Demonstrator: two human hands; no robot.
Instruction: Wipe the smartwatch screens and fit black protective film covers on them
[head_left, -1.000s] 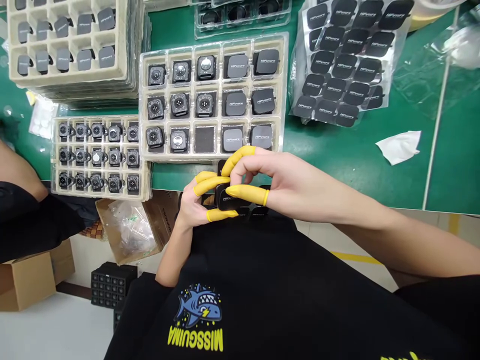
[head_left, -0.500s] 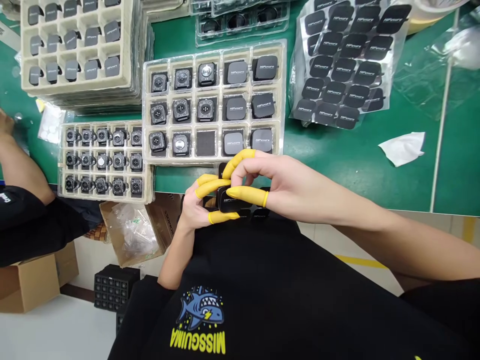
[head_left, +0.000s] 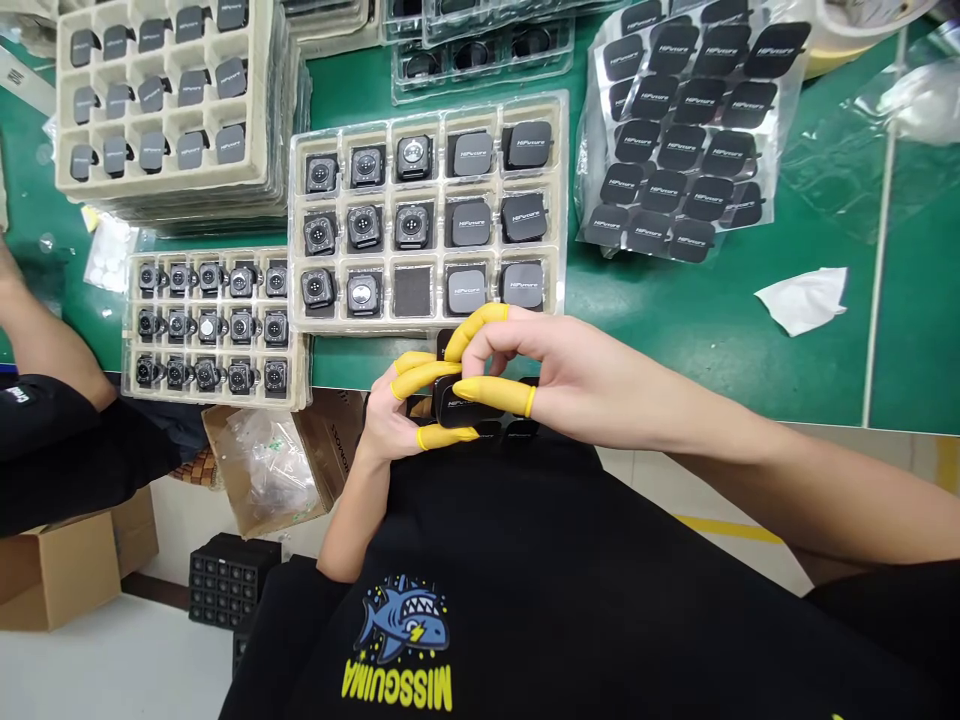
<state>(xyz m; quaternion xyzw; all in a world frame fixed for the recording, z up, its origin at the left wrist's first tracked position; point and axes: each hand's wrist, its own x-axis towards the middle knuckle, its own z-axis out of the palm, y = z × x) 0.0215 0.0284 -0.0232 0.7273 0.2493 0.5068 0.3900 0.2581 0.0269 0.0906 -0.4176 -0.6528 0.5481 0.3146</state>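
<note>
My left hand (head_left: 394, 405), with yellow finger cots, is closed around a black square smartwatch (head_left: 456, 410) just off the table's front edge. Pale HiFuture lettering shows on its dark face, partly covered. My right hand (head_left: 562, 370), also wearing yellow cots, is curled in from the right. Its thumb tip lies on the smartwatch's face, and its index finger bends above. More dark square labels (head_left: 520, 428) show beneath and behind my hands, partly hidden. Just beyond lies a tray (head_left: 341, 325) of smartwatches, some face down, some with HiFuture labels; one compartment holds only a dark pad.
A stack of cream trays (head_left: 169, 180) stands at the back left, with a smaller-looking tray of watches (head_left: 217, 398) before it. Sheets of HiFuture labels (head_left: 679, 150) lie at the right, near a white paper scrap (head_left: 802, 300). Another person's arm (head_left: 52, 330) rests at the left.
The view has shifted slightly, so the trays appear a little lower. Both hands keep the same hold on the smartwatch. The other person's hand has slipped mostly out of view at the left.
</note>
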